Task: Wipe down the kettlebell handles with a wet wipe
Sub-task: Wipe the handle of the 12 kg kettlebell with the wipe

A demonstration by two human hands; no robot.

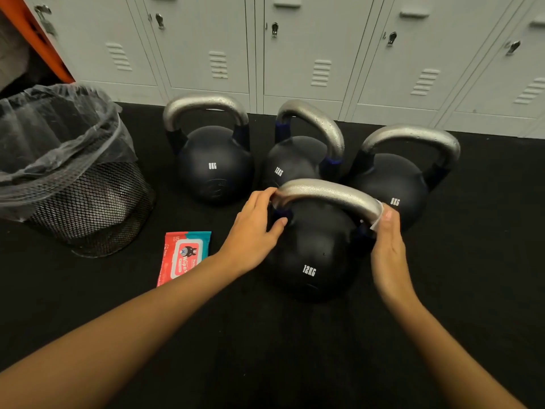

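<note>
Standing: four kettlebells (pixel 317 249), one wipes pack (pixel 182 256), one bin (pixel 88 208).

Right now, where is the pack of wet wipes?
In the head view, the pack of wet wipes lies on the black floor, left of the near 12KG kettlebell and right of the mesh bin, partly under the left forearm.

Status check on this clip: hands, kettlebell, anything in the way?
Left hand grips near kettlebell handle's left end. Right hand presses wet wipe on its right end. Nothing blocking; wipes pack alongside.
</note>
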